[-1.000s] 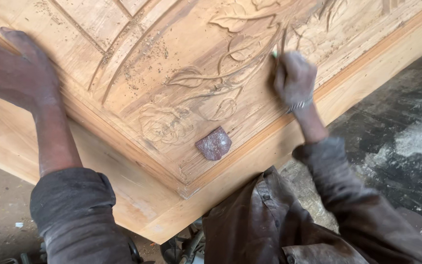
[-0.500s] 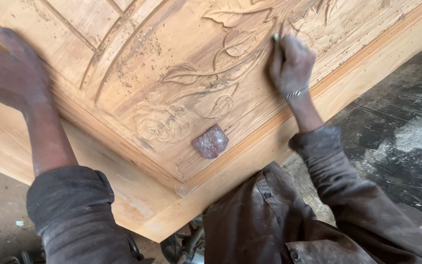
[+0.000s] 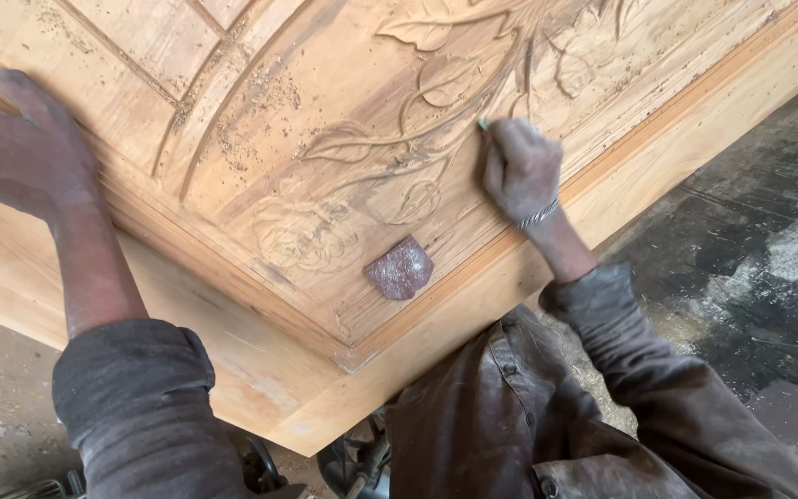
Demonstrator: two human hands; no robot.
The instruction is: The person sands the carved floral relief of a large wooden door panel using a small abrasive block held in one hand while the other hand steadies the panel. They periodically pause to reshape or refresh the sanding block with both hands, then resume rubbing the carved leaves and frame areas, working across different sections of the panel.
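Right hand (image 3: 521, 171), center frame, fisted around a thin tool (image 3: 483, 123) whose tip meets the carved wooden panel (image 3: 344, 120). Left hand (image 3: 16, 148), upper left, flat and open, bracing the panel. Panel looks heavy, stiff; grip edges. Sandpaper scrap (image 3: 400, 269) lies lower center.

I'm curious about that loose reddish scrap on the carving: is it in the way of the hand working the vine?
No. The sandpaper scrap lies below the right hand, apart from it. That hand's small tool already touches the carved panel.
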